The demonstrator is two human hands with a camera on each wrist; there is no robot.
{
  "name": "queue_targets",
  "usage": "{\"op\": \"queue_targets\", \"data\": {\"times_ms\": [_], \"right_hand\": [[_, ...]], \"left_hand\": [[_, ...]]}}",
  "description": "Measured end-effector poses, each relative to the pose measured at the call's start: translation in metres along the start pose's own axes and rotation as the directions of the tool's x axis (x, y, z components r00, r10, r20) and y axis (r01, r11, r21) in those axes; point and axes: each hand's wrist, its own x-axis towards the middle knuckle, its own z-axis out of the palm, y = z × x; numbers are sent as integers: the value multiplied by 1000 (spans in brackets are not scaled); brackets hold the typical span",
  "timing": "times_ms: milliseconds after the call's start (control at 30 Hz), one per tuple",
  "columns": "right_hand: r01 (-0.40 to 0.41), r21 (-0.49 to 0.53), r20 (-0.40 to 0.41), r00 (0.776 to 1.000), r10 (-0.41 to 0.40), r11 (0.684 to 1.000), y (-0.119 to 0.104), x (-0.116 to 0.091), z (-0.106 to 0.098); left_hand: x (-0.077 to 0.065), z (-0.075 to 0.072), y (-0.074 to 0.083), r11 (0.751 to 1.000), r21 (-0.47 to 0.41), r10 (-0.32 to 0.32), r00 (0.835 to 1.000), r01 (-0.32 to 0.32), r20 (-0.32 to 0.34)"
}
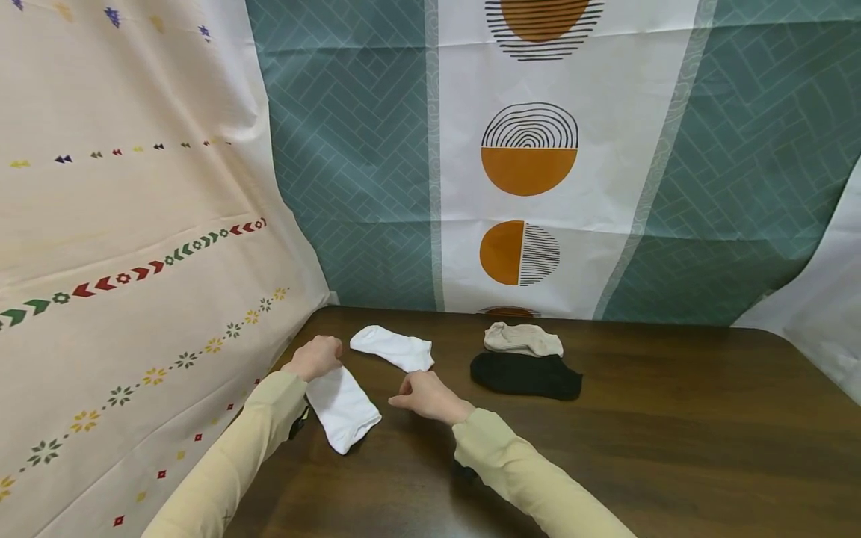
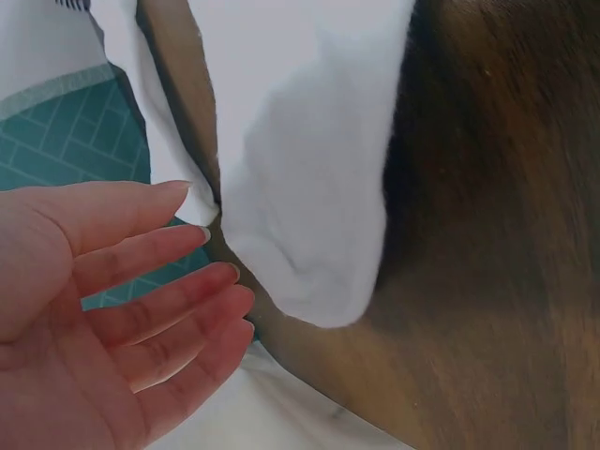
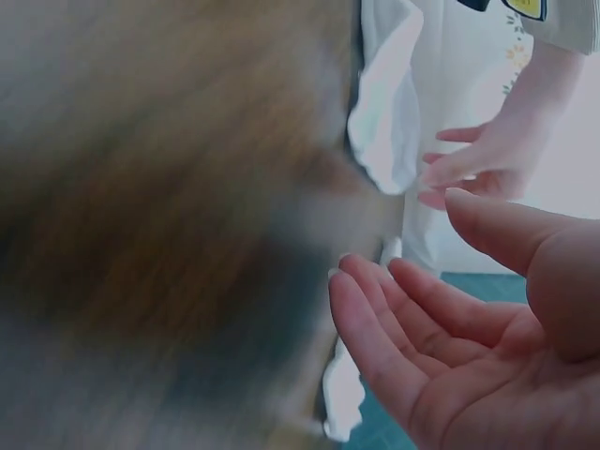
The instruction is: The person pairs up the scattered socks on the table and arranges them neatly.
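A white sock (image 1: 343, 411) lies flat at the left of the brown table. Just beside its far end is my left hand (image 1: 316, 360); in the left wrist view the fingers are loosely bent beside the sock's rounded end (image 2: 309, 281), with nothing between them. My right hand (image 1: 430, 396) hovers over the table, right of that sock and close to the near end of a second white sock (image 1: 392, 347). Its fingers (image 3: 375, 337) are relaxed and hold nothing in the right wrist view.
Farther right, a beige sock (image 1: 521, 340) lies behind a black sock (image 1: 525, 375), nearly touching it. A patterned teal and white cloth (image 1: 363, 187) hangs along the table's back edge. An embroidered cream cloth (image 1: 134, 224) hangs along the left side.
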Motion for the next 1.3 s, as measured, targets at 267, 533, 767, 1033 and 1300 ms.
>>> {"op": "queue_targets", "data": {"times_ms": [267,533,767,1033,1300], "right_hand": [[-77,11,2,997,77,997,-13,6,18],[-130,0,-12,991,130,991,-26,8,30],[-136,45,4,991,136,990,-31,10,36],[-140,63,-43,989,143,988,-34,11,40],[-162,-4,-105,981,161,987,-33,11,44]], "left_hand": [[-3,2,-6,999,0,-50,998,50,31],[-4,3,-10,997,2,-79,996,79,44],[-5,4,-15,997,-5,-81,996,81,38],[-6,3,-11,996,-16,-87,995,88,45],[-12,4,-7,997,-4,-70,997,71,21]]}}
